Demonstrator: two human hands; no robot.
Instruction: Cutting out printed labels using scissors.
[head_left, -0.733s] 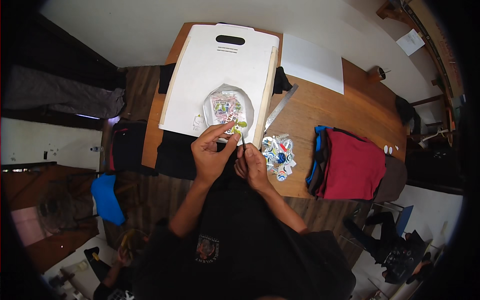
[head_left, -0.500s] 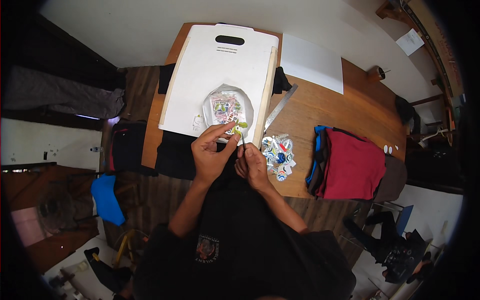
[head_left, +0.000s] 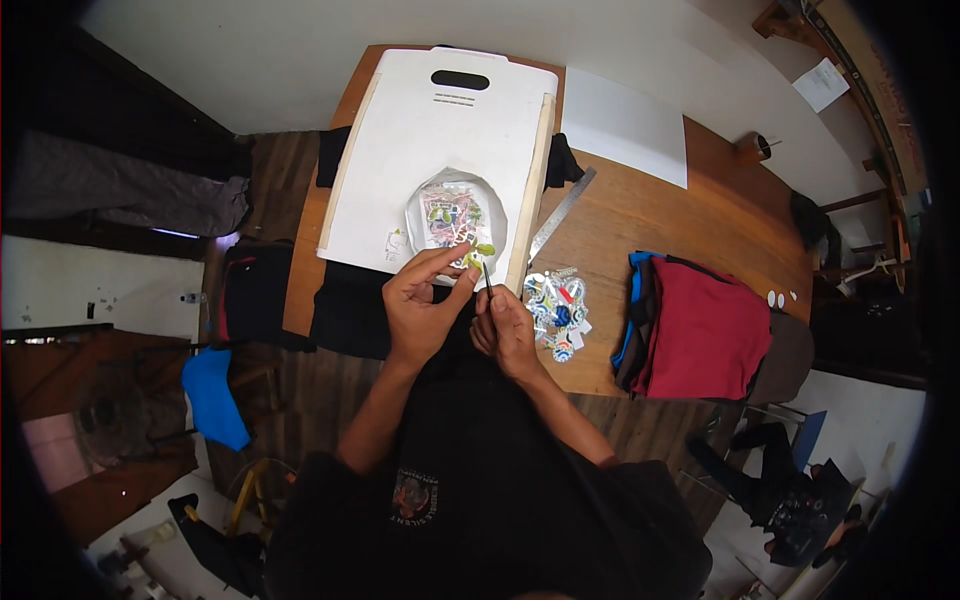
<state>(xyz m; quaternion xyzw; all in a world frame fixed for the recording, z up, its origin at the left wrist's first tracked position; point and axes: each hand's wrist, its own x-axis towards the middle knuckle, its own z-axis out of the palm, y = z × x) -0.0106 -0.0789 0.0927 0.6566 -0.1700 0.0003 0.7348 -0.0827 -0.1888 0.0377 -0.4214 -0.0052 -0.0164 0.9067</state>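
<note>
My left hand (head_left: 425, 312) pinches a small green leaf-shaped cut-out (head_left: 484, 250) between thumb and fingers. In my right hand (head_left: 508, 328), the fingers close round a thin dark pointed tool (head_left: 488, 279). The tool's tip is at the lower edge of the cut-out; I cannot tell whether it touches. Both hands are over the near edge of a round white container (head_left: 499, 208) with printed pieces and pinkish scraps in it. It is set in, or stands on, a white panel (head_left: 430, 140) with an oval handle slot. More colourful round stickers (head_left: 562, 318) lie in a pile beside my right hand.
A metal ruler (head_left: 563, 213) lies right of the panel on the wooden table (head_left: 600, 235). Folded clothes, with a dark red one (head_left: 705, 330) on top, are stacked at the right. Farther back are a white sheet (head_left: 625, 125) and a brown cup (head_left: 752, 148).
The tool's tip and my right hand have shifted very slightly at the cut-out. My left hand keeps its pinch in the same place.
</note>
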